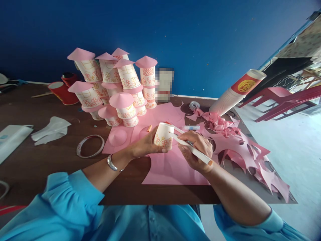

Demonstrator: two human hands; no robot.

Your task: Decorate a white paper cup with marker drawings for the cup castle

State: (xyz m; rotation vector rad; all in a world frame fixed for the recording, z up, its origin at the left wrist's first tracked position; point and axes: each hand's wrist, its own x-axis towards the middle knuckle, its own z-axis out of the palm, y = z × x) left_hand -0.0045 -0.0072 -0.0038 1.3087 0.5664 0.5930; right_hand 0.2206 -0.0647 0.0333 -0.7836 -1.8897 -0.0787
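My left hand [147,144] grips a white paper cup [164,135] by its left side and lower edge; red and orange flowers are drawn on the cup. In my right hand [197,149] is a long white marker [198,154], slanting toward the cup. A second slim white tool with a red end passes behind the cup; what it is I cannot make out. Beneath both hands lies pink paper [173,170]. Stacked decorated cups with pink cone roofs [125,78] stand behind and to the left of my left hand.
Pink paper scraps [235,144] lie at the right, near a glue stick [191,128] and a tall, leaning stack of cups [232,95]. A tape roll [90,146], crumpled white sheet [51,130] and red cups [62,93] are at the left. A blue wall [180,43] rises behind.
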